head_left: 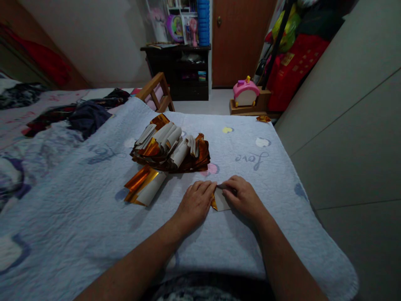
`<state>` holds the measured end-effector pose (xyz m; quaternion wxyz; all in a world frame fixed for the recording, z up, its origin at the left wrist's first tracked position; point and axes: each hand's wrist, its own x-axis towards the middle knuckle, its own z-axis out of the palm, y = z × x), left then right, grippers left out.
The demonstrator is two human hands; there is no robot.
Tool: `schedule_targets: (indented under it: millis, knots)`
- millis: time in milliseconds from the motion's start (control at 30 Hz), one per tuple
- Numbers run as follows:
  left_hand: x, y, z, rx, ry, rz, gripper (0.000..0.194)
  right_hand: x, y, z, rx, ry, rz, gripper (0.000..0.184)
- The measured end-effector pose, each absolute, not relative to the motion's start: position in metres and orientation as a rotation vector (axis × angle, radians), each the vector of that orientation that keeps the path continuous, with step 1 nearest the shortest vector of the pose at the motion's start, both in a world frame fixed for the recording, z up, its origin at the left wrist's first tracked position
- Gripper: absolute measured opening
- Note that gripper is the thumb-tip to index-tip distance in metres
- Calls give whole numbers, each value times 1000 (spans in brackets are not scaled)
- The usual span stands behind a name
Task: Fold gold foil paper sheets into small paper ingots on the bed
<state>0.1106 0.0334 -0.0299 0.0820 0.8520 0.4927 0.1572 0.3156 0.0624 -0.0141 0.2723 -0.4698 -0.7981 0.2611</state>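
Note:
A small sheet of gold foil paper (223, 201) lies on the bedspread between my hands, its grey-white back up and gold showing along the left edge. My left hand (196, 200) rests flat over that left edge, fingers stretched out, the thumb hidden. At the far edge, thumb and fingers of my right hand (242, 195) pinch a dark, turned-up fold of the same sheet. Left of my hands is a fanned pile of gold foil papers (171, 146), many curled with pale backs showing. One curled foil paper (147, 186) lies in front of the pile.
A pale blue quilted bedspread (266, 234) covers the surface under my hands. A folded gold piece (263, 119) sits at its far right corner. Clothes (89, 117) are heaped at left, a cabinet wall (351, 138) rises at right, and a wooden chair (159, 92) stands beyond.

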Motion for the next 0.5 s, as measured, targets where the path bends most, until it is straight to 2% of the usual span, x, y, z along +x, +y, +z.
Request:
schedule_targets:
  millis: [100, 300, 433, 500]
  knots:
    - [109, 33, -29, 2460, 1441, 567, 40, 314, 63, -17, -1333, -2029, 747, 20]
    - [107, 33, -27, 2395, 1417, 677, 28, 312, 64, -22, -1375, -1901, 852, 41]
    - [105, 33, -24, 2306, 1428, 774, 26, 312, 64, -19, -1359, -1803, 886, 32]
    - [102, 33, -22, 2204, 1420, 819, 31, 311, 64, -17, -1333, -1733, 942, 26]
